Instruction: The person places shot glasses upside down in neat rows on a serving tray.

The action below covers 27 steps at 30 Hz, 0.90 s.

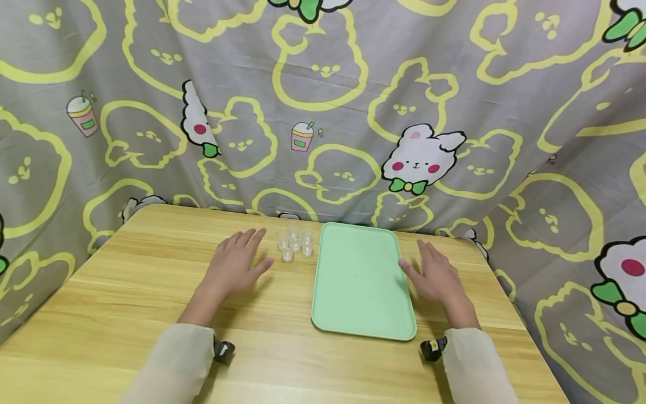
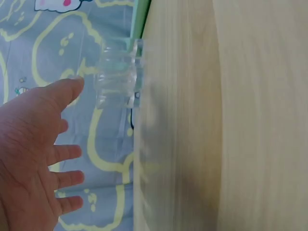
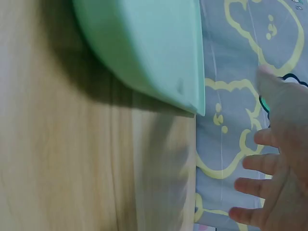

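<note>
Several small clear glasses stand grouped on the table, just left of a light green tray. My left hand is held to the left of the glasses, fingers spread and holding nothing. In the left wrist view its thumb points toward the glasses with a gap between. My right hand hovers by the tray's right edge, its thumb overlapping the rim in the head view. Straight, separated fingers show in the right wrist view, beside the tray, with nothing in that hand.
The wooden table reaches back to a grey curtain with yellow outlines and cartoon figures, which also hangs along the right side. A small black camera sits on the left wrist, another camera on the right.
</note>
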Tool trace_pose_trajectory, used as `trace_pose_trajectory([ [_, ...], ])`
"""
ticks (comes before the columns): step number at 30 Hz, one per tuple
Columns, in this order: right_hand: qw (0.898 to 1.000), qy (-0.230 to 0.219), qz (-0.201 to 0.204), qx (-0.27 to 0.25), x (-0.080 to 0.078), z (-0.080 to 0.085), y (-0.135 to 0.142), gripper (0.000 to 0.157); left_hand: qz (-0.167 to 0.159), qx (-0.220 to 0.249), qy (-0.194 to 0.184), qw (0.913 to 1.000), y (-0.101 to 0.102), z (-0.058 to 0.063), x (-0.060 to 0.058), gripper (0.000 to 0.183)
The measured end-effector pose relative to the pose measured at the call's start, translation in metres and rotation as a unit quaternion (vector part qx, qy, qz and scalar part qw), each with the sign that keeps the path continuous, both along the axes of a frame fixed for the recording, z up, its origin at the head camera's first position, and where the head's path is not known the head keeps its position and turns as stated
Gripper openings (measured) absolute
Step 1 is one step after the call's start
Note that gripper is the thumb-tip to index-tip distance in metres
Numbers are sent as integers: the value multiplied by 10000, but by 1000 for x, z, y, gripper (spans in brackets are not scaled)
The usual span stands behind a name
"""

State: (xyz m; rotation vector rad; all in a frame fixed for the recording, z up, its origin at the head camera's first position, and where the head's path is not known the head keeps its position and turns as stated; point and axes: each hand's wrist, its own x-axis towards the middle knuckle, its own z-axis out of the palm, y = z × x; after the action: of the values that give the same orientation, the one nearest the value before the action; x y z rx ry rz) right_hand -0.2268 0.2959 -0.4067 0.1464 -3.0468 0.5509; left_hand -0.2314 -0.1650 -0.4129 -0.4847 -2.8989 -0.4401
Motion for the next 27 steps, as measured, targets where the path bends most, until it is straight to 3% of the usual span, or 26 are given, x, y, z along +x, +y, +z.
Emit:
trace_pose_trajectory([
  [7, 9966, -473, 141, -664, -2, 0, 0, 88, -74, 377, -268, 9989, 11, -6, -6, 66],
  [15, 9932, -669, 155, -936, -1, -5, 2, 79, -167, 959, -558, 9937, 25, -12, -14, 56],
  [21, 9905, -808, 143, -1104, 0, -8, 3, 71, -265, 1774, -1181, 9767, 35, -15, -20, 57],
  [24, 9891, -798, 171, -1222, -1, -10, 3, 68, -147, 2014, -1431, 9689, 40, -16, -21, 59],
  [27, 9851, -847, 151, -1491, -2, -14, 3, 64, 12, 2101, -1461, 9667, 44, -17, -24, 56],
])
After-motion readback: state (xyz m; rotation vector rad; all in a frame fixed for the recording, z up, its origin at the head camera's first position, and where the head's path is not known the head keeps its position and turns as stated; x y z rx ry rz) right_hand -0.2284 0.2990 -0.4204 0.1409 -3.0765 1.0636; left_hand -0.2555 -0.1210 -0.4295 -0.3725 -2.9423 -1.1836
